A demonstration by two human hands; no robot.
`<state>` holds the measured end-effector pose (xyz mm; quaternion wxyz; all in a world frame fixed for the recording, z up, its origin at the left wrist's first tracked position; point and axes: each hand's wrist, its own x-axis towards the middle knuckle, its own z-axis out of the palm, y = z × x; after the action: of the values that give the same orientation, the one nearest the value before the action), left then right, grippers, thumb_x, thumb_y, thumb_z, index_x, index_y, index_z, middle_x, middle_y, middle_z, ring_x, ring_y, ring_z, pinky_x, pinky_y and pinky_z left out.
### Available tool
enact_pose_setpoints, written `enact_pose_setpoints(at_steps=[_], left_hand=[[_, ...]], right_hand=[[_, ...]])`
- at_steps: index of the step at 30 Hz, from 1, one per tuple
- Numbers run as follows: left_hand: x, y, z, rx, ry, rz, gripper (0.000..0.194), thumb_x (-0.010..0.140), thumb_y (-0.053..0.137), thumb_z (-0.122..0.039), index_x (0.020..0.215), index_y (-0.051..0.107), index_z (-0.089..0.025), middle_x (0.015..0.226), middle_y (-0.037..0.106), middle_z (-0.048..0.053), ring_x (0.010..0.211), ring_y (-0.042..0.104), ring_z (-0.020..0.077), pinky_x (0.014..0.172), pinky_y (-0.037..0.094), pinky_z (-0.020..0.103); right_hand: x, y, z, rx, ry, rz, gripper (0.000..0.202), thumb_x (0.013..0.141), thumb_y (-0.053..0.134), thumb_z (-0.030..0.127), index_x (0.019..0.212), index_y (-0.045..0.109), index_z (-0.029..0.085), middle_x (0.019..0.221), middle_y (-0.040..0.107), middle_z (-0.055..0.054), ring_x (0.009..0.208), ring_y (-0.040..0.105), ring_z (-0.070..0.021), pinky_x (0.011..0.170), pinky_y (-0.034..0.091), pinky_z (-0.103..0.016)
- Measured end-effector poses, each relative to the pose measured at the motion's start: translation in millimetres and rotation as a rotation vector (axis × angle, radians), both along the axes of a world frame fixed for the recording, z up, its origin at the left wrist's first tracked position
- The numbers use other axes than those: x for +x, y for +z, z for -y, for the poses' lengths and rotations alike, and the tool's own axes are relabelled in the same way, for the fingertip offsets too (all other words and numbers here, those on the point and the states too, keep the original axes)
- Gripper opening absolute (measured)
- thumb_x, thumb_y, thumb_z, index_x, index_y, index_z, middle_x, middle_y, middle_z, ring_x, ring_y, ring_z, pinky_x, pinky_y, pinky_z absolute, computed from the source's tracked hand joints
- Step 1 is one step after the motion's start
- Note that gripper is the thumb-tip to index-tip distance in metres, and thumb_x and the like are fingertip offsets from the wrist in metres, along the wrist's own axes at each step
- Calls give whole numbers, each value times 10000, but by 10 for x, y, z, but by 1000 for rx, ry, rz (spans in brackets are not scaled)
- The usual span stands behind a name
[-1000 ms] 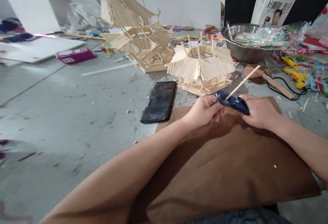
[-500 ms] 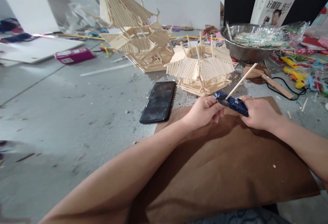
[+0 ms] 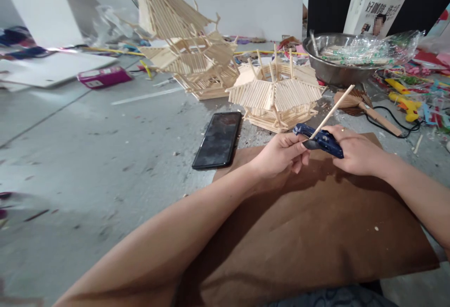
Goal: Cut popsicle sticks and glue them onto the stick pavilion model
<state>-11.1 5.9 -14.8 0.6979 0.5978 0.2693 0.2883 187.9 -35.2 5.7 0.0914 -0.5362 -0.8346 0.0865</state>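
Note:
My right hand [image 3: 358,150] is closed round a dark blue cutting tool [image 3: 326,142] with pale specks on it. A thin wooden stick [image 3: 332,112] slants up and to the right from the tool's blade. At the stick's lower end, my left hand [image 3: 283,154] is pinched, its fingertips touching the tool's tip. Just beyond the hands stands a low stick-built model [image 3: 274,93] with upright posts. Behind it to the left rises a taller model [image 3: 197,54] with a pointed roof. Brown paper [image 3: 309,232] lies under my forearms.
A black phone [image 3: 218,140] lies left of my left hand. At the back right, a metal bowl [image 3: 337,72] holds sticks and clear plastic. Near it are a brown fan-shaped object [image 3: 372,115] and a yellow glue gun [image 3: 404,103]. A purple box [image 3: 105,77] is at the left.
The blue tool has turned slightly and its dark blade shows more below the stick. My right hand has shifted a little; my left hand stays nearly where it was.

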Motion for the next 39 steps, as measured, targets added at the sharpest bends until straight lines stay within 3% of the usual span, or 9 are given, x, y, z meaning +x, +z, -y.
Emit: enact_pose_setpoints(at_steps=[6, 10, 17, 23, 27, 30, 33, 36, 39], left_hand=[[-3, 73, 57, -236, -180, 89, 372, 605, 708, -437, 569, 509, -126, 450, 581, -15, 274, 428, 44, 283, 274, 151], [-5, 93, 73, -290, -226, 107, 360, 601, 714, -424, 555, 519, -126, 441, 582, -10, 266, 429, 45, 273, 273, 148], [13, 134, 138, -401, -403, 99, 340, 590, 718, -426, 532, 560, -131, 430, 585, 6, 264, 454, 66, 252, 282, 152], [12, 124, 200, -446, -522, 55, 365, 579, 711, -458, 518, 557, -133, 394, 563, 13, 250, 460, 92, 228, 293, 163], [20, 127, 202, -403, -546, 21, 385, 587, 698, -486, 541, 546, -136, 405, 562, 17, 270, 474, 102, 254, 329, 179], [26, 85, 157, -214, -243, 15, 363, 645, 655, -474, 592, 520, -141, 464, 572, -5, 302, 472, 76, 310, 352, 175], [22, -4, 104, 210, 55, -184, 270, 767, 544, -356, 603, 524, -141, 499, 557, -15, 376, 487, 59, 403, 382, 172], [5, -99, 76, 693, 186, -371, 222, 819, 439, -233, 670, 583, -154, 519, 561, -5, 479, 522, 79, 516, 414, 188], [-22, -166, 60, 1070, 246, -414, 208, 820, 419, -222, 745, 607, -172, 607, 598, 25, 560, 548, 107, 575, 423, 213]], right_hand=[[73, -57, -81, 74, 210, -118, 551, 731, 531, 316, 1239, 353, 198, 1169, 515, -117, 1042, 495, -244, 874, 387, -400], [62, -32, -84, 110, 229, -120, 526, 763, 505, 424, 1215, 397, 178, 1166, 525, -135, 1045, 497, -258, 884, 379, -429], [66, 9, -63, 130, 384, -99, 629, 733, 483, 278, 1301, 291, 88, 1237, 471, -153, 1166, 410, -238, 1013, 263, -421], [78, -44, -45, 234, 491, -89, 745, 694, 503, 258, 1356, 188, 127, 1270, 442, -169, 1193, 380, -271, 995, 225, -528], [66, -43, -18, 240, 478, -76, 703, 711, 489, 276, 1348, 228, 133, 1267, 449, -162, 1182, 390, -268, 979, 264, -502], [44, -57, -21, 181, 276, -23, 613, 738, 468, 291, 1298, 330, 84, 1216, 489, -184, 1101, 459, -262, 913, 357, -427], [32, -89, -37, 164, 96, 93, 640, 698, 481, 253, 1290, 349, 46, 1188, 504, -198, 1071, 472, -282, 897, 362, -424], [53, -126, -57, 178, 111, 133, 667, 676, 472, 229, 1299, 327, 42, 1210, 490, -199, 1107, 443, -292, 918, 337, -444], [89, -158, -78, 179, 200, 104, 681, 664, 467, 210, 1302, 297, 47, 1253, 456, -202, 1156, 407, -291, 962, 282, -469]])
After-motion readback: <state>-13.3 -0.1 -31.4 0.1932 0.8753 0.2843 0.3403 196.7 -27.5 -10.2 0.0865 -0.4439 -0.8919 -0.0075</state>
